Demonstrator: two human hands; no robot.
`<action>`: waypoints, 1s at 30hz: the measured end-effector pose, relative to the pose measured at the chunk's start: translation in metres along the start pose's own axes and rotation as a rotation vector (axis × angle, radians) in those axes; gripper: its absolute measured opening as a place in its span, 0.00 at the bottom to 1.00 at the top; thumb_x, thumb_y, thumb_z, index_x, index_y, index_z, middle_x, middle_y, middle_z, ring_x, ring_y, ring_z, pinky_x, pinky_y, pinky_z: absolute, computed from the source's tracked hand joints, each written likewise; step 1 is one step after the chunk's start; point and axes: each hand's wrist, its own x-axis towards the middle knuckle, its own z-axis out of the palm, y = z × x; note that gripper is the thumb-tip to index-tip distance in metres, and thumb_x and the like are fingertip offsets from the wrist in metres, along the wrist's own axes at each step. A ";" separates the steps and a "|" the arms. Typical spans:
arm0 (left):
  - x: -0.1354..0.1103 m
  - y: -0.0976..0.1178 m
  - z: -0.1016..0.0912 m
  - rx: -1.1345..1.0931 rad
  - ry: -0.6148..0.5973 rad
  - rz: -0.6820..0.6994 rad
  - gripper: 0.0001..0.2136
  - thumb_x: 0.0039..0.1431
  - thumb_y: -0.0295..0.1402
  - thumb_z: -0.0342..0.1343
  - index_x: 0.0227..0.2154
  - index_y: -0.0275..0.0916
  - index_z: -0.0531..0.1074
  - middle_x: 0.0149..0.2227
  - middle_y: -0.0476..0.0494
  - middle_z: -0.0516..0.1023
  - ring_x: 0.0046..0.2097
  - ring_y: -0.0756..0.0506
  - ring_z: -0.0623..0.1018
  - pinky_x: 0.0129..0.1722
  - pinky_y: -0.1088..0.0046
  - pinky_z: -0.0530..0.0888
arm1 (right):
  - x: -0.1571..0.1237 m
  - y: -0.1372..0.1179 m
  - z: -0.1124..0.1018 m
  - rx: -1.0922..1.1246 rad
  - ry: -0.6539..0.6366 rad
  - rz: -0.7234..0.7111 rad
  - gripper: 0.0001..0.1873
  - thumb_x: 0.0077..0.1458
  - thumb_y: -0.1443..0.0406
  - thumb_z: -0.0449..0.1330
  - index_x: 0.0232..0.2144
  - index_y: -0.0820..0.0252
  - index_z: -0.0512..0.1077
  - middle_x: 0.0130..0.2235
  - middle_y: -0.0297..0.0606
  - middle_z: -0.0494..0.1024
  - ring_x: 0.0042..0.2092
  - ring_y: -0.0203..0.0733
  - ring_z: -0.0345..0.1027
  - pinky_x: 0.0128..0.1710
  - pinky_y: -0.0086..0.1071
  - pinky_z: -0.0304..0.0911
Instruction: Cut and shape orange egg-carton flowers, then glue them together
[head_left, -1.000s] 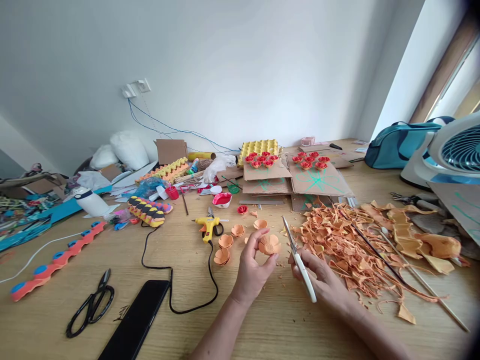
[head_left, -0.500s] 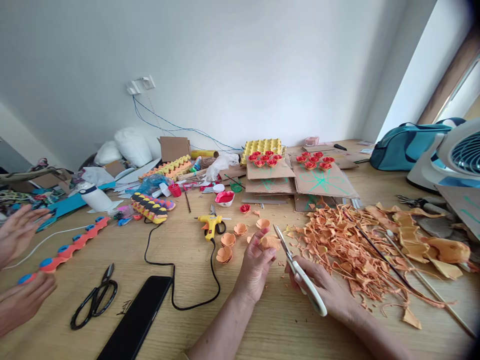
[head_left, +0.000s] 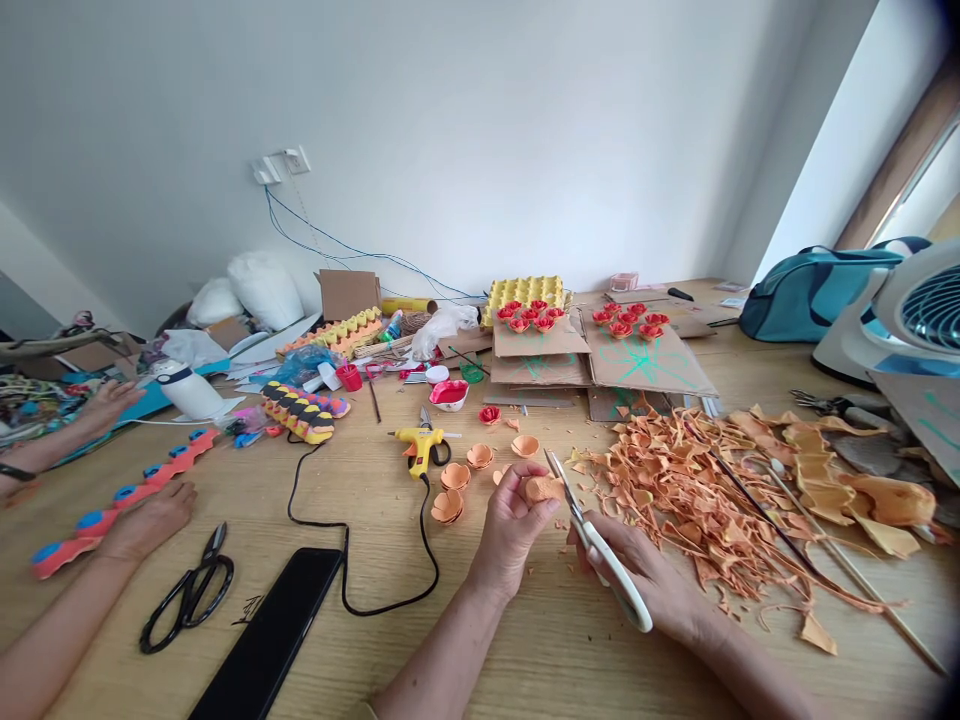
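Note:
Pinched in the fingers of my left hand (head_left: pixel 514 530) is an orange egg-carton cup (head_left: pixel 543 489). My right hand (head_left: pixel 649 575) grips white-handled scissors (head_left: pixel 611 570), whose blades point up and away, close beside the cup's right side. Just beyond my left hand, several trimmed orange cups with petal-like rims lie on the table, among them one cup (head_left: pixel 525 446) and another (head_left: pixel 454 477). A yellow glue gun (head_left: pixel 418 450) rests left of them. To the right of my scissors spreads a large heap of orange carton scraps (head_left: pixel 690 500).
At the left, a co-worker's hand (head_left: pixel 154 515) lies by a red carton strip with blue spots (head_left: pixel 124 497). Black scissors (head_left: pixel 191 590) and a black phone (head_left: pixel 270 630) lie nearby. Red flowers stand on cardboard (head_left: pixel 645 365) at the back. A fan (head_left: pixel 900 320) is far right.
The co-worker's hands have moved, one onto the table beside the carton strip, the other farther back. My left hand has tilted the cup slightly; my right hand is nearly still.

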 end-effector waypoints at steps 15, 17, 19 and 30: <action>-0.004 0.005 0.009 0.020 -0.016 -0.042 0.18 0.44 0.33 0.70 0.36 0.38 0.70 0.32 0.51 0.71 0.34 0.51 0.69 0.37 0.75 0.67 | -0.003 0.014 0.001 -0.085 0.068 -0.089 0.18 0.64 0.49 0.50 0.34 0.56 0.67 0.35 0.37 0.72 0.39 0.44 0.64 0.39 0.35 0.63; -0.004 0.005 0.008 0.023 -0.011 -0.045 0.18 0.44 0.33 0.70 0.37 0.38 0.70 0.32 0.51 0.72 0.35 0.51 0.70 0.37 0.75 0.67 | -0.002 0.013 0.001 -0.070 0.063 -0.086 0.19 0.63 0.48 0.50 0.34 0.56 0.67 0.35 0.37 0.72 0.38 0.44 0.64 0.38 0.35 0.63; -0.004 0.004 0.007 0.020 -0.009 -0.053 0.18 0.44 0.33 0.70 0.38 0.38 0.71 0.33 0.51 0.72 0.35 0.51 0.71 0.37 0.75 0.68 | -0.002 0.012 0.000 -0.070 0.066 -0.073 0.20 0.63 0.47 0.50 0.33 0.56 0.66 0.34 0.36 0.71 0.38 0.44 0.63 0.39 0.35 0.62; -0.004 0.008 0.009 -0.048 0.019 -0.067 0.20 0.43 0.31 0.70 0.40 0.39 0.72 0.33 0.51 0.75 0.35 0.51 0.72 0.39 0.74 0.67 | -0.002 0.010 0.000 -0.084 0.073 -0.038 0.20 0.63 0.48 0.49 0.30 0.56 0.64 0.33 0.35 0.69 0.38 0.44 0.61 0.38 0.35 0.60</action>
